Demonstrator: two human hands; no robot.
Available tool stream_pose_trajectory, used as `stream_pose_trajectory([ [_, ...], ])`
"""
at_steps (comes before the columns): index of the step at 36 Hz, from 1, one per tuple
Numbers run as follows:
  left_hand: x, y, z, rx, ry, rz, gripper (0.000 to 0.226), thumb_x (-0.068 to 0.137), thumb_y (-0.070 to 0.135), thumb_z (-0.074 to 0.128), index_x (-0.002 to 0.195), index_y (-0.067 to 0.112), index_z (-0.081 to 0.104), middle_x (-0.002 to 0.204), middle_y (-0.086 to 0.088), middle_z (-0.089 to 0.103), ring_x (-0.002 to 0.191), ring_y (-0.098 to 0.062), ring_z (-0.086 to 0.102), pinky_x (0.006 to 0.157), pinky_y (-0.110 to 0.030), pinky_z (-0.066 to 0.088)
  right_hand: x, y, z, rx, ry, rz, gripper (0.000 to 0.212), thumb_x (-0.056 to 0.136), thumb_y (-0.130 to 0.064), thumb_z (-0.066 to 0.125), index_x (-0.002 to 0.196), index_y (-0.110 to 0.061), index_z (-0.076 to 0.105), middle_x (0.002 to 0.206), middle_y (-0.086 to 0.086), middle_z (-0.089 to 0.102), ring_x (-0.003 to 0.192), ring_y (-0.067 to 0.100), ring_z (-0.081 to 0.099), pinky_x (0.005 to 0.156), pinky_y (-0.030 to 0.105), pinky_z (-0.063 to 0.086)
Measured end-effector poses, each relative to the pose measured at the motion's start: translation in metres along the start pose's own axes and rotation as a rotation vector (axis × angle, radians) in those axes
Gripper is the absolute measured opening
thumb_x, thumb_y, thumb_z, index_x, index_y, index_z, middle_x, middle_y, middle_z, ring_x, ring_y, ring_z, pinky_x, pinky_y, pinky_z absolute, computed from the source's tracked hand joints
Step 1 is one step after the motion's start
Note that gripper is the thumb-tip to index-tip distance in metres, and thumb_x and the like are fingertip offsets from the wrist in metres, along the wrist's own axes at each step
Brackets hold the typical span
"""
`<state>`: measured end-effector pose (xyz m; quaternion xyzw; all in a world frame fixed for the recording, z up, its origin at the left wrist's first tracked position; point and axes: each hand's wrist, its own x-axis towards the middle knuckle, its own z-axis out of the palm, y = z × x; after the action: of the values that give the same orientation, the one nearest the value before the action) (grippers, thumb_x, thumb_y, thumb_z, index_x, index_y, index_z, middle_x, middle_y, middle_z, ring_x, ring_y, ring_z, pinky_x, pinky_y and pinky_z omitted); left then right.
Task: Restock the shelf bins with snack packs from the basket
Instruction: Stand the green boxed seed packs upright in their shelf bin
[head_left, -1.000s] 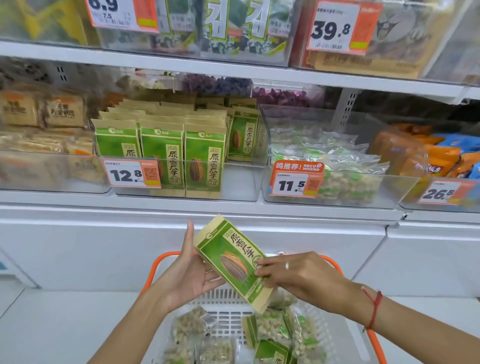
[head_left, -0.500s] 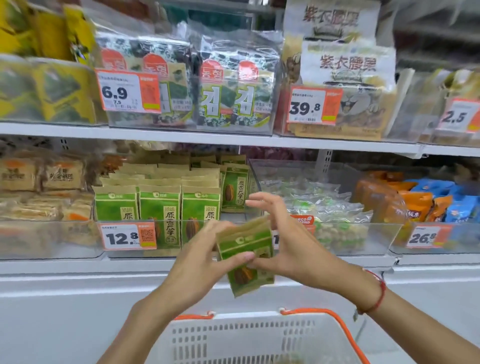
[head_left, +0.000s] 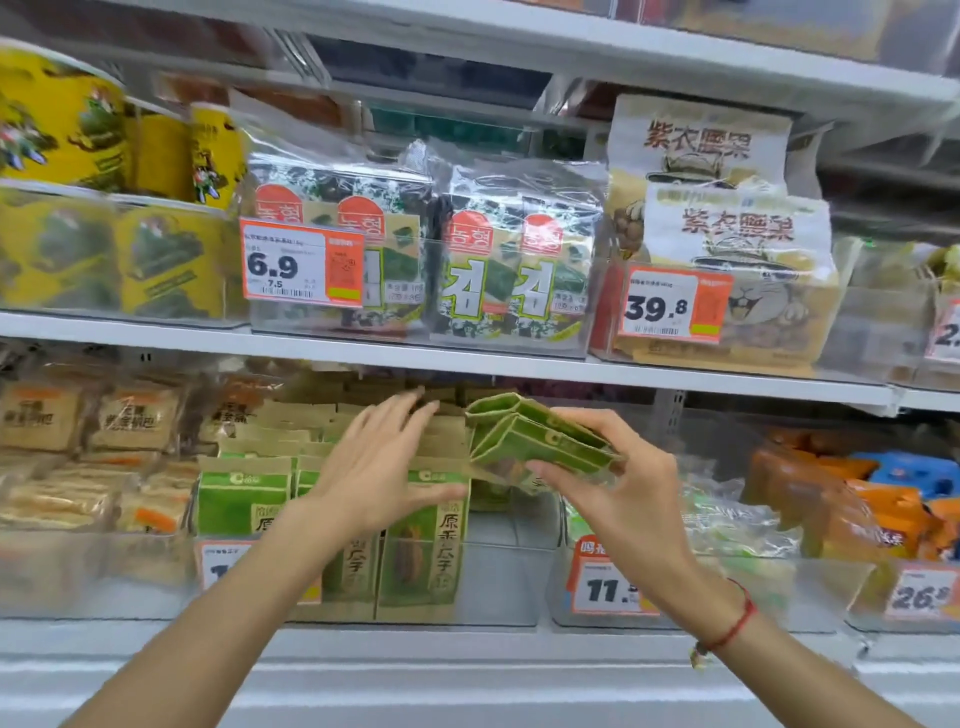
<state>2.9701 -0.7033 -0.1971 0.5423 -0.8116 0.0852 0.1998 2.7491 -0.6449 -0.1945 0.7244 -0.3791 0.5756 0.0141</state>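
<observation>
Head view: two hands (head_left: 498, 467), one green pack (head_left: 540, 441).

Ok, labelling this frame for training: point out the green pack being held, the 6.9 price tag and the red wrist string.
green pack (head_left: 540, 441): head view, its top edge.
6.9 price tag (head_left: 301, 265): head view, white part.
red wrist string (head_left: 737, 623): head view, strand on wrist.

You are showing two bare forearms with no sleeves reaching the wrists. Your left hand (head_left: 374, 470) is wearing nothing on the wrist or on the fingers that show. Your right hand (head_left: 618, 488) is wearing a thin red cord bracelet (head_left: 737, 621) around the wrist, and just below that cord a small pale knot or bead is hanging at the end of the bracelet.
</observation>
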Motion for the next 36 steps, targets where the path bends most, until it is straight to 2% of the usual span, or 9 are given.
stream_pose_trajectory([
  [3,0.014,-0.004,0.004,0.141,-0.156,-0.018,0.091,0.078,0.076,0.045,0.149,0.024,0.021,0.152,0.002,0.031,0.139,-0.018,0.028,0.113,-0.036,0.022,0.010,0.007,0.006,-0.002,0.070,0.041,0.043,0.070,-0.014,0.083,0.108,-0.025,0.066,0.095,-0.015,0.072,0.090,0.002,0.067,0.081,0.025,0.055],
  [7,0.017,-0.006,0.011,0.172,-0.127,-0.002,0.088,0.077,0.074,0.048,0.145,0.024,0.027,0.147,0.003,0.038,0.134,-0.018,0.034,0.107,-0.035,0.030,0.000,0.010,0.007,-0.018,0.142,-0.005,0.046,0.069,-0.017,0.083,0.107,-0.032,0.062,0.097,-0.020,0.070,0.089,0.000,0.067,0.080,0.015,0.052],
  [13,0.016,-0.003,0.012,0.153,-0.122,-0.020,0.085,0.078,0.069,0.052,0.143,0.020,0.029,0.145,0.001,0.037,0.134,-0.020,0.031,0.108,-0.037,0.030,-0.022,0.024,0.017,-0.156,0.227,-0.197,0.043,0.071,-0.009,0.083,0.110,-0.004,0.064,0.108,0.000,0.068,0.098,0.004,0.065,0.088,0.016,0.051],
  [17,0.013,-0.003,0.011,0.136,-0.117,-0.016,0.084,0.078,0.068,0.053,0.143,0.021,0.028,0.145,0.001,0.036,0.135,-0.019,0.031,0.109,-0.037,0.029,-0.032,0.037,0.016,-0.173,0.284,-0.256,0.037,0.073,-0.007,0.078,0.105,0.000,0.061,0.110,0.011,0.065,0.106,0.018,0.064,0.093,0.023,0.051],
  [21,0.011,-0.004,0.014,0.111,-0.085,-0.010,0.081,0.077,0.070,0.052,0.140,0.024,0.031,0.144,0.004,0.037,0.134,-0.017,0.032,0.109,-0.036,0.030,-0.017,0.039,0.025,-0.143,0.169,-0.132,0.042,0.066,-0.001,0.083,0.102,-0.010,0.063,0.108,0.001,0.066,0.103,0.010,0.064,0.091,0.017,0.049],
  [25,0.009,-0.004,0.014,0.098,-0.064,-0.004,0.081,0.077,0.071,0.051,0.141,0.025,0.031,0.145,0.005,0.036,0.135,-0.015,0.030,0.110,-0.036,0.028,0.020,0.037,0.035,-0.152,0.046,0.080,0.034,0.067,-0.011,0.085,0.096,-0.015,0.066,0.097,-0.007,0.071,0.090,0.009,0.067,0.081,0.035,0.055],
  [28,0.009,-0.005,0.014,0.098,-0.053,0.004,0.081,0.077,0.072,0.050,0.141,0.026,0.031,0.145,0.006,0.036,0.135,-0.015,0.030,0.110,-0.035,0.028,0.026,0.030,0.035,-0.105,0.047,0.080,0.034,0.067,-0.014,0.086,0.095,-0.014,0.067,0.097,-0.009,0.072,0.090,0.010,0.068,0.081,0.037,0.056],
  [32,0.008,-0.007,0.016,0.092,-0.041,0.003,0.081,0.077,0.071,0.050,0.141,0.026,0.030,0.145,0.006,0.035,0.136,-0.016,0.030,0.109,-0.035,0.028,0.005,0.020,0.038,-0.095,0.070,-0.013,0.034,0.068,-0.015,0.084,0.096,-0.011,0.065,0.099,-0.006,0.070,0.094,0.009,0.068,0.082,0.026,0.055],
  [36,0.007,-0.006,0.016,0.082,-0.030,0.017,0.079,0.078,0.071,0.050,0.141,0.026,0.030,0.145,0.006,0.036,0.135,-0.015,0.030,0.109,-0.035,0.029,0.003,0.036,0.036,-0.181,0.000,0.131,0.031,0.067,-0.018,0.086,0.084,-0.023,0.060,0.088,-0.013,0.070,0.085,0.006,0.067,0.071,0.034,0.055],
])
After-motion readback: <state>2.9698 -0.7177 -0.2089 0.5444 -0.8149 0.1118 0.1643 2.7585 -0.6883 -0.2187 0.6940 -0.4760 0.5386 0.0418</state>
